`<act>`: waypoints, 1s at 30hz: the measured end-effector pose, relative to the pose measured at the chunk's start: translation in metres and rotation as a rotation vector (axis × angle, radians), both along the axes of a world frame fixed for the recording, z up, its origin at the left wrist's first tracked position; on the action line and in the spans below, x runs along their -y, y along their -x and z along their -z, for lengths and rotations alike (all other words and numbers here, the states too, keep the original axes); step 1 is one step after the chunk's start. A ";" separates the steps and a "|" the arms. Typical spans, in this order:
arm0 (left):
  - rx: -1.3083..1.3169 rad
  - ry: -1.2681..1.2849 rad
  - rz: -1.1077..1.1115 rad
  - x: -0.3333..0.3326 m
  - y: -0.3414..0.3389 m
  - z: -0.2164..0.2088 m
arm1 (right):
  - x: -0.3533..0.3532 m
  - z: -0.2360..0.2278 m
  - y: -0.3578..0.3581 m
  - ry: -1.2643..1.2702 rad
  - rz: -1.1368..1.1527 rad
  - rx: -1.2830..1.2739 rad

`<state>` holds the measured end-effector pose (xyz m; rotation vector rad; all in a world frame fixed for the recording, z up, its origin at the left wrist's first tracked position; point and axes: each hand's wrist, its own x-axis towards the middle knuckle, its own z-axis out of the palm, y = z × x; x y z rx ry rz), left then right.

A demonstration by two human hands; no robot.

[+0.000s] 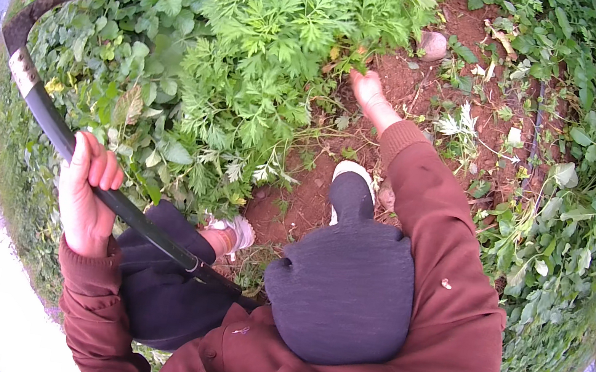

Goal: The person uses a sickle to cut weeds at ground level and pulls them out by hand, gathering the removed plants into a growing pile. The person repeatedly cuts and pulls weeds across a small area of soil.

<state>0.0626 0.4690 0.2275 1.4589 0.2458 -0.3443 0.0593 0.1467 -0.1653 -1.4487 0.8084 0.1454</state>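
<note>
My left hand [89, 189] is wrapped round the dark handle of a sickle [53, 120]. Its curved, brownish blade rises at the upper left, with the tip bent to the right. The lower end of the handle slants down across my left leg. Ahead of me grows a thick clump of bright green, feathery-leaved plants [280, 45]. My right hand [366, 92] reaches to the low right edge of this clump, close to the soil. Its fingertips are partly hidden by leaves, so whether a stem is in them cannot be made out.
Reddish bare soil [398, 85] runs beside the clump, with a pinkish stone [433, 46] on it. Cut feathery leaves [461, 126] lie to the right. A thin dark hose or line [535, 137] crosses there. Broad-leaved vines [577, 228] cover both sides. My shoes [355, 173] stand on the soil.
</note>
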 end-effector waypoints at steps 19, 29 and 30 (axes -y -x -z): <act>0.037 -0.026 0.036 0.006 0.014 -0.011 | 0.054 -0.077 0.034 -0.079 -0.171 0.103; 0.043 -0.110 0.045 -0.001 0.008 -0.005 | -0.008 -0.026 0.050 0.729 -0.949 0.093; 0.044 -0.101 0.049 -0.002 0.008 -0.005 | -0.007 -0.020 0.049 0.725 -0.951 0.122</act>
